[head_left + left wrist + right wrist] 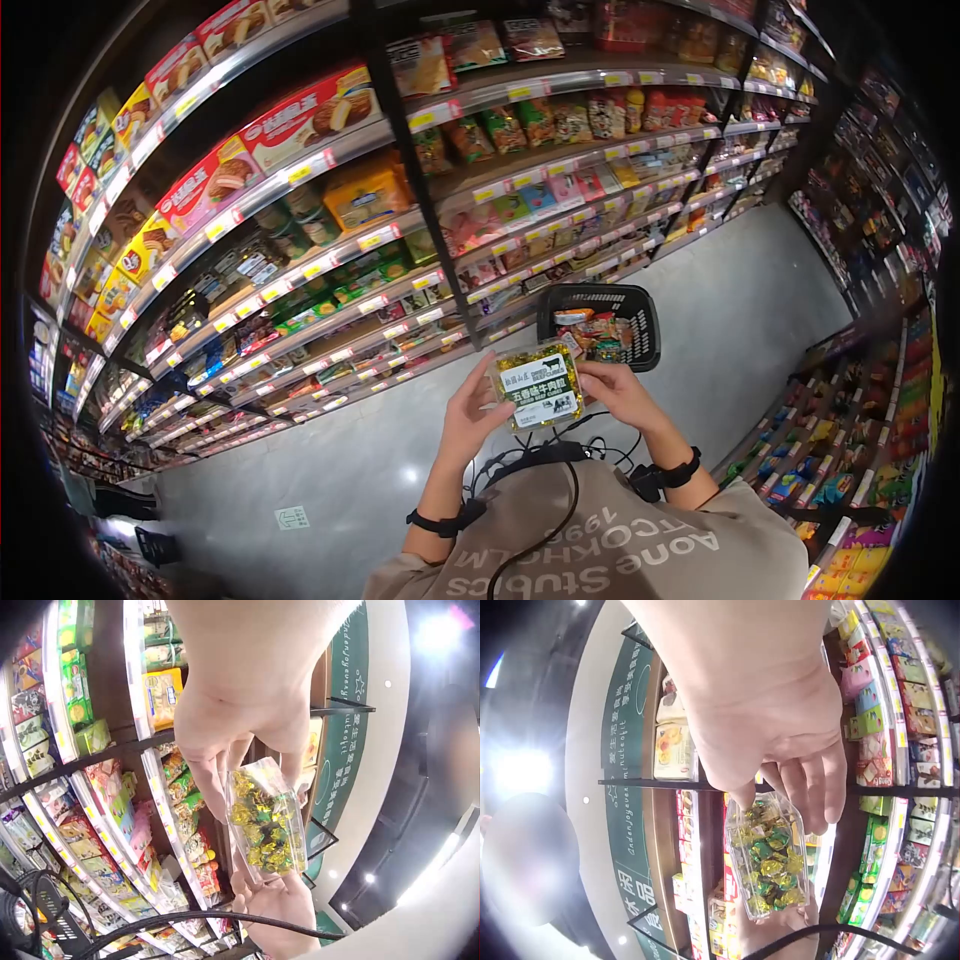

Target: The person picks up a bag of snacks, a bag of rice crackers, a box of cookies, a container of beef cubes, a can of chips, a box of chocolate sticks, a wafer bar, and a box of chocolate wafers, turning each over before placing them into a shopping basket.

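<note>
- From my remote seat I count one clear candy box, held flat between two hands just in front of the chest, at about 12 o'clock from the shirt collar.
- My left hand has its grip narrowed on the box's left edge, fingers curled under and thumb over; the left wrist view shows those fingers pinching the box from above.
- My right hand holds the opposite edge, its grip also closed around the box; the right wrist view shows its fingers wrapped over the box top.
- One green label with a white panel covers the lid; through the clear walls I see many gold and green wrapped sweets, too crowded to count.
- One black shopping basket stands on the floor at roughly 1 o'clock from the box, apart from both hands, with several packets inside; I think about three, though the view is too small to be sure.
- Two black wrist straps show, one on each forearm, with one black cable running down the shirt.
- Shelving full of snack packets runs from 9 to 12 o'clock, about seven tiers; a second rack stands at 3 o'clock.
</note>
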